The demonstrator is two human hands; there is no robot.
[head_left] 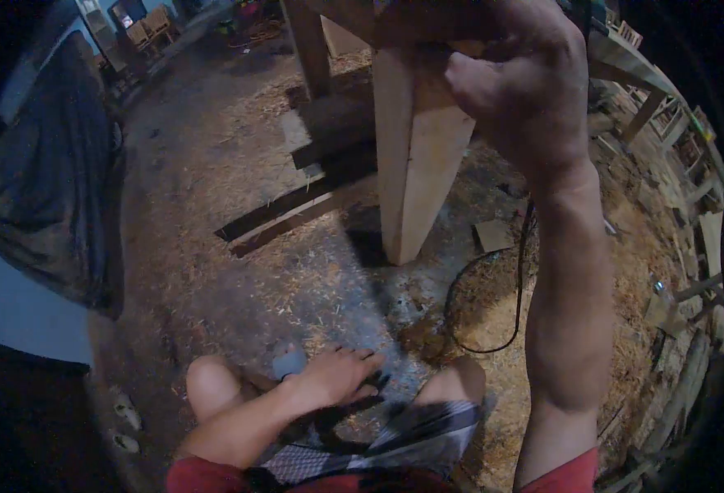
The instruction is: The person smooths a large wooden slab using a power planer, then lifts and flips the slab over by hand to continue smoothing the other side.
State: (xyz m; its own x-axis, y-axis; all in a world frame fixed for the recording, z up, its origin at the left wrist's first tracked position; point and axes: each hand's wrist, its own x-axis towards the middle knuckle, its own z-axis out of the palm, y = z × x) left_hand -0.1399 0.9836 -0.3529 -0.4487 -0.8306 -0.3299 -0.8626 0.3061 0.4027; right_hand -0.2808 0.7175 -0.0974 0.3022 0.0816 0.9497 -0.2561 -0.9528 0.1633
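My right hand (526,82) is raised at the upper right, its fingers bent against the top of a pale wooden leg (411,164) and the dark wooden piece above it. Whether it grips the wood or something small cannot be made out in the shadow. Low in the view, between my knees, my left hand (341,374) hangs palm down with its fingers slightly apart and nothing in them. The wooden leg tapers down to the floor and stands upright in front of me.
Dark boards (280,214) lie on the floor left of the leg. A black cable (452,308) loops at its right, near a small wood offcut (493,236). Dark cloth (45,172) hangs at the left. Shavings cover the floor; scrap wood (666,316) lies at the right.
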